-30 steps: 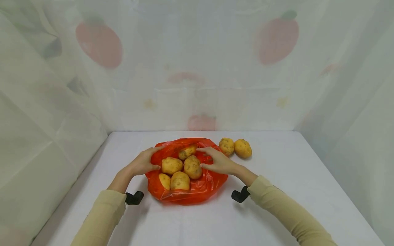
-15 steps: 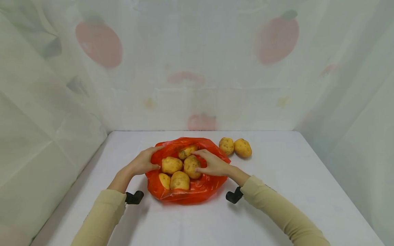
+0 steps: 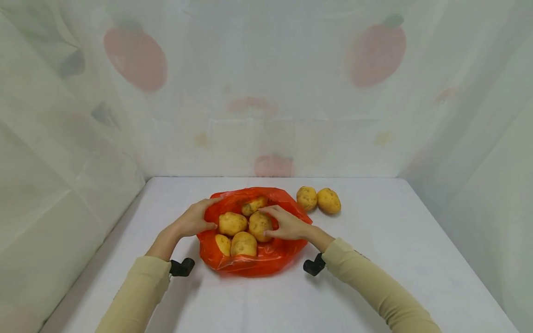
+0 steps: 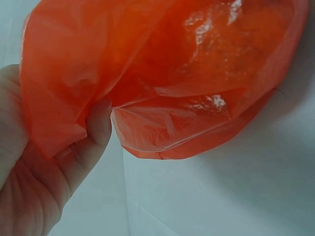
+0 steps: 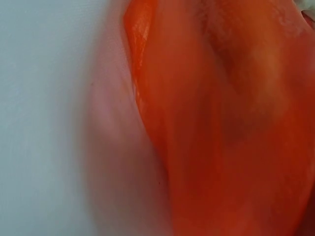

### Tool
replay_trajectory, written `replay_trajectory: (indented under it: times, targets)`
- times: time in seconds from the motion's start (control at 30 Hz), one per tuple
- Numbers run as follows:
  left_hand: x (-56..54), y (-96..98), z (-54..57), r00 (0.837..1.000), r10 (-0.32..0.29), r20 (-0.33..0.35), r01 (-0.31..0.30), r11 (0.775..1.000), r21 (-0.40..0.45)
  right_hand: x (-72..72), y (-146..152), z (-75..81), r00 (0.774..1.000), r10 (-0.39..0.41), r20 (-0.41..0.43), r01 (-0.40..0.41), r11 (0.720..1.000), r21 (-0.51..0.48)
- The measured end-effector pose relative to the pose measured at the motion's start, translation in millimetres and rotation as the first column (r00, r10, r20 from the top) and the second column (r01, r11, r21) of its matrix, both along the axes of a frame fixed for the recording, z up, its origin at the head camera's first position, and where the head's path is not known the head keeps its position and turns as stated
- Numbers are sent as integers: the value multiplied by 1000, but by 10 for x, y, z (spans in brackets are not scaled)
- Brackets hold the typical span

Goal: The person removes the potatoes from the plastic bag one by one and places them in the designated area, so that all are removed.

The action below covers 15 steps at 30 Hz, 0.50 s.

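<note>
A red plastic bag [image 3: 241, 266] lies wide-mouthed on the table with several potatoes inside, one of them a potato [image 3: 232, 224] left of centre. My left hand [image 3: 195, 219] holds the bag's left rim, thumb near and fingers over the far side. In the left wrist view, the thin red film [image 4: 64, 73] drapes over my fingers [image 4: 101, 123]. Inside the bag mouth, my right hand [image 3: 287, 223] has thumb and fingertips around the right-hand potato [image 3: 259, 226]. The right wrist view shows mostly blurred red film [image 5: 211, 147], which hides that hand's fingers.
Two loose potatoes, one potato [image 3: 306, 199] by the bag and another potato [image 3: 329, 200] beside it, lie at the back right. The white table [image 3: 374, 259] meets a pale printed curtain [image 3: 316, 115] behind and at both sides.
My right hand has moved left from the bag's right side onto the right-hand potato and closed its thumb and fingers around it. The left hand has stayed at the rim.
</note>
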<state>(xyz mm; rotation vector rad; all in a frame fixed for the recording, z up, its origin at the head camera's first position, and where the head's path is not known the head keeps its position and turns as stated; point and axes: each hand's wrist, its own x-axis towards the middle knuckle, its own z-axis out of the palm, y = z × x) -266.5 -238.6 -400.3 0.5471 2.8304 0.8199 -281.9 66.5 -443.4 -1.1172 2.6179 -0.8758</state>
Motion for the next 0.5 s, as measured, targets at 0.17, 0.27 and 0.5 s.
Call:
replay_trajectory:
  times: [0.17,0.27,0.5]
  targets:
    - [1,-2,-2,1000,-2,-3,2,1000,-2,8,-20,8,999,5,35,-6,1000,21]
    - [-2,-3,-5,1000,-3,0,3,1000,1,12,-37,11,999,5,46,-7,999,38]
    - [-16,-6,-17,1000,-15,-14,15,1000,5,24,-83,-11,1000,27,13,-28,999,45]
